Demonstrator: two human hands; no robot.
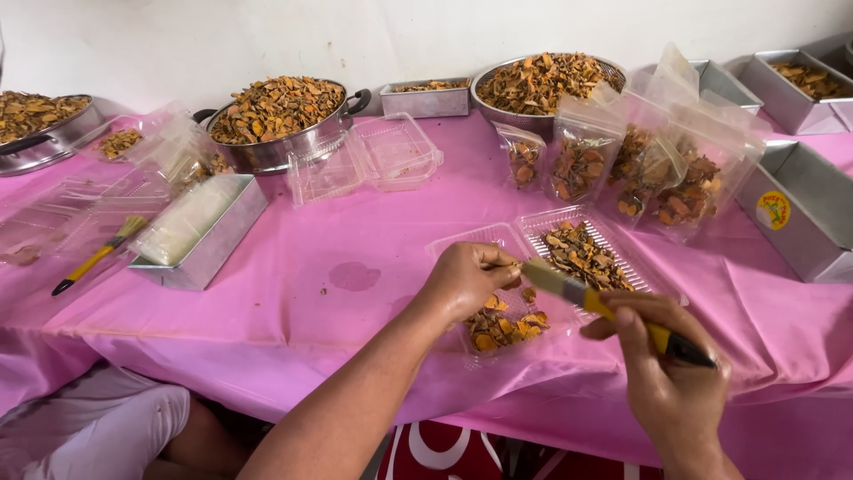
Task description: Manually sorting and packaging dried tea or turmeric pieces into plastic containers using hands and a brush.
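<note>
Right now the right hand (671, 387) is wrapped around the yellow-and-black handle of a paintbrush (604, 307), fingers closed firmly on it. The left hand (466, 280) is curled with its fingertips pinched together on something small at the brush tip; what exactly it pinches is too small to tell, though it looks like a dried orange chip. Both hands work over an open clear hinged tray (533, 276) lying on the pink surface (338, 267), with dried chips (586, 258) in the far half and more under the left hand in the near half.

Judging by this, the step in hand is brushing a single chip clean over the tray. The next move would call for a light stroke and a steady pinch, so the piece does not slip.

The brush's long axis runs diagonally, handle end low and to the right near the person, bristles pointing up and left toward the left hand's fingertips.
</note>
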